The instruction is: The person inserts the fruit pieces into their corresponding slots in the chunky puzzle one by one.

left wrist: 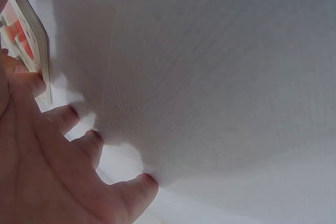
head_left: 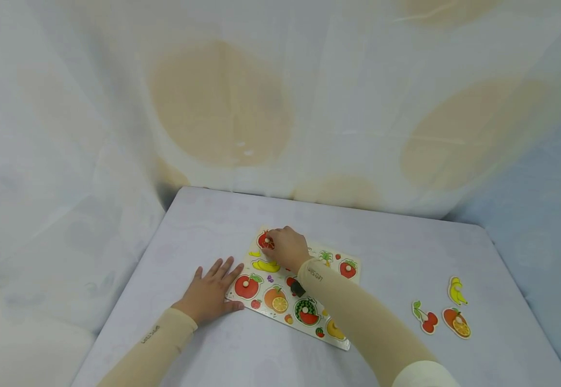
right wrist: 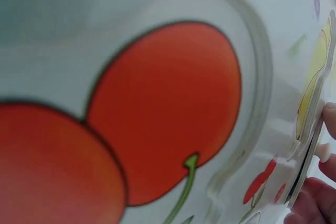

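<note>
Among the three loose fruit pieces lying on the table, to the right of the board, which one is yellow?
The banana piece, farthest from the person. The cherry piece has red fruits, and the orange piece is mostly orange.

Table (head_left: 382, 247) with board (head_left: 278, 277), loose pieces (head_left: 456, 322)

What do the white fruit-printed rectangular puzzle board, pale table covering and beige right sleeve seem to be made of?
White fruit-printed rectangular puzzle board: probably wood or fibreboard, smooth printed face; thick tan edge in the left wrist view.
Pale table covering: apparently matte fabric; fine ribbed texture.
Beige right sleeve: likely stretchy, matte fabric; it hugs the arm.
</note>
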The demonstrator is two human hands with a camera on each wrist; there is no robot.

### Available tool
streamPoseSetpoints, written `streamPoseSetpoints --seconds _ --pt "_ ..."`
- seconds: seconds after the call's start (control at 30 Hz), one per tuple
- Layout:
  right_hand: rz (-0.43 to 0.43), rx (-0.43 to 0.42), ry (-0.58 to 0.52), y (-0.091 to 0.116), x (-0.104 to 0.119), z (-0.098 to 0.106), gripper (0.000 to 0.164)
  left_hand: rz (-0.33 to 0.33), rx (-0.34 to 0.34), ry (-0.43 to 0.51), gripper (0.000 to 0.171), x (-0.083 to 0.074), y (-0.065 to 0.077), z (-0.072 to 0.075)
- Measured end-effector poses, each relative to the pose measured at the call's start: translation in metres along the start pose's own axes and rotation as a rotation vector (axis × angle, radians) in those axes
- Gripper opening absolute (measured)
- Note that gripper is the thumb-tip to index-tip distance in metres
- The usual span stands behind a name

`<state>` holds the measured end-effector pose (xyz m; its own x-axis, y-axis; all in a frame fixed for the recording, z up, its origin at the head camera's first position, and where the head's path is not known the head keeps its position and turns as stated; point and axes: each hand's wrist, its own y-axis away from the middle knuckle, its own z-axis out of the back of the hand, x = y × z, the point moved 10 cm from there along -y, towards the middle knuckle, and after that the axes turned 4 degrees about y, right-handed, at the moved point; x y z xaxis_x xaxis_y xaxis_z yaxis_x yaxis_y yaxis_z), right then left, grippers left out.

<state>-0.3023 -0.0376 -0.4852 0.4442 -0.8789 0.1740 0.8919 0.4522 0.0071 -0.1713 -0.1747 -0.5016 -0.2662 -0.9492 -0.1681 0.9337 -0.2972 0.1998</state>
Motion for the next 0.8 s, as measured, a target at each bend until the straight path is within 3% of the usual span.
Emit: streamPoseSetpoints --seconds 0.8 --pt "-0.006 0.007 -0.006 0.0051 -0.0052 0.0003 0.047 -0.026 0.011 0.002 0.095 -0.0065 0.0003 0.0025"
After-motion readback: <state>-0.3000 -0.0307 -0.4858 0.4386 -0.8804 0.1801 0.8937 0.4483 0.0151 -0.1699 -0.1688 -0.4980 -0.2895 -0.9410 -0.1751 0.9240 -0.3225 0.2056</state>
